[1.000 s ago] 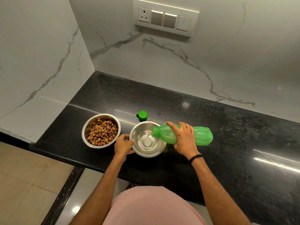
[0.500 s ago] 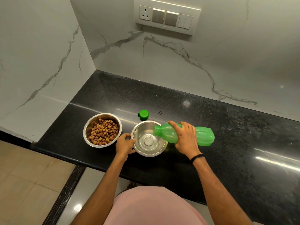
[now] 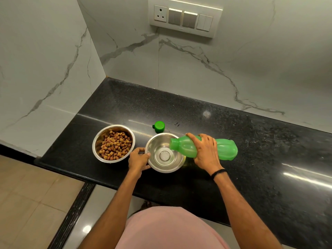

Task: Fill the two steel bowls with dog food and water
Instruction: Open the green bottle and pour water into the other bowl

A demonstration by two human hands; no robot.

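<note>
Holding the green bottle on its side, the right hand has its grip clamped round the bottle's waist, knuckles up, with the neck end over the right steel bowl. The left hand curls its grip on that bowl's near-left rim. Just left stands the second steel bowl, holding brown kibble. A green cap sits behind on the black desk. Whether water lies in the right bowl is hard to make out.

Plain pale pink fabric top, both forearms bare, thin black cord band round the wrist of the right hand.
</note>
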